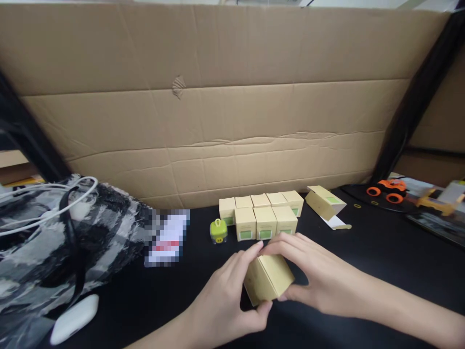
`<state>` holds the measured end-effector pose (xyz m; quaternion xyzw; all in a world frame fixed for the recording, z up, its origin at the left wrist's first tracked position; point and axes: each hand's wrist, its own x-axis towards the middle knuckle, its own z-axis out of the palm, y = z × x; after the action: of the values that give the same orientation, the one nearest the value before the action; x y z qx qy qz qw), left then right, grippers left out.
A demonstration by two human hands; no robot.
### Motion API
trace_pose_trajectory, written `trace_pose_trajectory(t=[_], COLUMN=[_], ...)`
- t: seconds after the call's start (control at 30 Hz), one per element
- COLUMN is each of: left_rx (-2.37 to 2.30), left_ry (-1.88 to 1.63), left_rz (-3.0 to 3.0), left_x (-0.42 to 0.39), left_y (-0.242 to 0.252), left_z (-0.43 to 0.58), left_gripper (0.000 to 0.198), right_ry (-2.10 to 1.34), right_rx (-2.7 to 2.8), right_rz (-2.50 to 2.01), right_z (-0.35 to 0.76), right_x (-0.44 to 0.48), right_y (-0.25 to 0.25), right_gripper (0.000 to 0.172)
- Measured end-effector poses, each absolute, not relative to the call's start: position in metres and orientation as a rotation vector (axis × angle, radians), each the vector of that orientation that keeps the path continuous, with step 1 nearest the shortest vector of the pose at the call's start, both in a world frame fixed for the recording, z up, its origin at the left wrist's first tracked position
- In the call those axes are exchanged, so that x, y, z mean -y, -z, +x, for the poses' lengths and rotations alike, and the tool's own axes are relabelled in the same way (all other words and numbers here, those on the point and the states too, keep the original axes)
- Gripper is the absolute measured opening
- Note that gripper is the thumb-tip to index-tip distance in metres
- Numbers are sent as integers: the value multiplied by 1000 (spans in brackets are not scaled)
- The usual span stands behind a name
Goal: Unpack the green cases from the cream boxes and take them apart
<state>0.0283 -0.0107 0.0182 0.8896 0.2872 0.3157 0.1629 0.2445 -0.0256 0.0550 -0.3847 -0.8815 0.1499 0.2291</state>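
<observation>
Between my two hands is a small tan cardboard box, tilted and raised over the black table. My left hand grips its left side, thumb at the lower edge and fingers at the top. Around the right side curls my right hand, its thumb by the lower right corner. Just beyond stand several similar boxes in two rows, with green labels on their fronts. A small green case with a ring on top sits left of them. The underside of the held box is hidden.
An unfolded tan box lies right of the rows. Farther right are an orange toy car and a yellow toy vehicle. At left, a black-and-white cloth carries white cables; a white case lies nearby. A cardboard wall closes the back.
</observation>
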Motion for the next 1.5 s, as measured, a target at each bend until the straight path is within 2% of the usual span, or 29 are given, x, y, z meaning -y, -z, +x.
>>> trace_pose_trajectory(t=[0.23, 0.4, 0.47, 0.6, 0.67, 0.73, 0.8, 0.87, 1.0, 1.1, 1.2, 1.27, 1.4, 1.5], left_rx=[-888, -918, -899, -828, -809, -798, -756, -703, -783, -836, -842, -869, -932, -967], left_ry=[-851, -785, -710, -655, -698, -766, -825, -865, -961, -928, -830, -736, -550, -422], left_rz=[2621, 2429, 2334, 2274, 2243, 2216, 2223, 2257, 2232, 2160, 2097, 2077, 2058, 1889], left_x=[14, 12, 9, 7, 8, 10, 11, 12, 12, 12, 10, 7, -5, -18], left_y=[-19, -21, -24, -26, -24, -21, -18, -14, -1, 4, -5, -18, -48, -61], left_z=[27, 24, 22, 22, 22, 22, 23, 23, 25, 25, 24, 22, 20, 24], left_gripper=[87, 78, 73, 59, 53, 50, 51, 50, 51, 57, 53, 49, 54, 51], right_ry=[-199, 89, -91, -993, -1160, -1041, -794, -577, -194, -149, -278, -449, -1128, -1615], right_rx=[2428, 2293, 2271, 2029, 1934, 2060, 2279, 2457, 2559, 2506, 2418, 2343, 2011, 1630], right_rz=[-987, -847, -745, -821, -901, -890, -813, -746, -830, -977, -1080, -1073, -946, -800], right_z=[241, 245, 245, 242, 240, 239, 239, 239, 240, 243, 245, 245, 246, 244], right_x=[29, 32, 36, 40, 38, 35, 33, 33, 34, 33, 30, 26, 10, 0], right_y=[-42, -38, -40, -45, -49, -53, -59, -63, -62, -61, -61, -58, -39, -19], right_gripper=[43, 37, 35, 12, 12, 19, 32, 37, 32, 24, 16, 21, 43, 44])
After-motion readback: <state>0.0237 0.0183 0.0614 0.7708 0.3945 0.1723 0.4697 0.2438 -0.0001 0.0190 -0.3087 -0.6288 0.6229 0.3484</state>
